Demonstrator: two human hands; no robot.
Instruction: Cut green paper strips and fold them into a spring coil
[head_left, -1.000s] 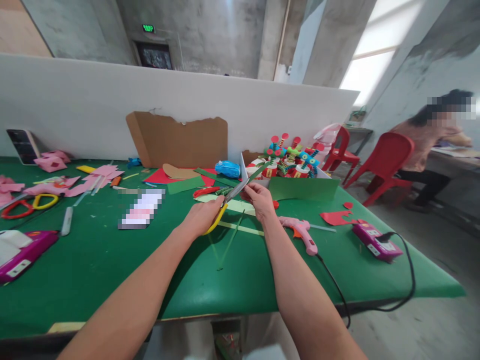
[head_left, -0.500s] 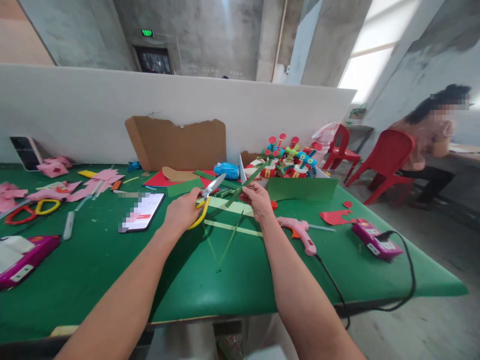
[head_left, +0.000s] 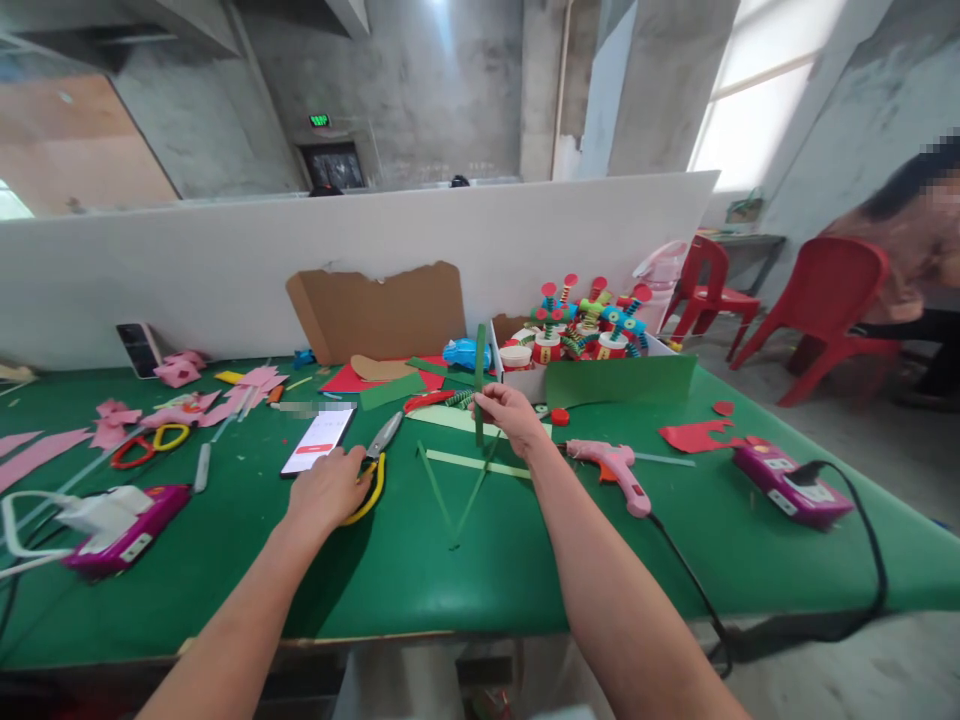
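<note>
While the right hand [head_left: 511,415] pinched a green paper strip [head_left: 480,360] upright over the surface [head_left: 225,560], fingers narrow on it, the left hand [head_left: 328,490] lay loosely curled on the scissors [head_left: 379,455], flat beside a phone [head_left: 319,440]; actual grip unclear.

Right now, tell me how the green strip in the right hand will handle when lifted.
The green strip stands upright from the right hand without drooping, so it is probably fairly stiff card. It is narrow and thin, so likely very light and easy to crease. Being flat, it should not roll.
</note>
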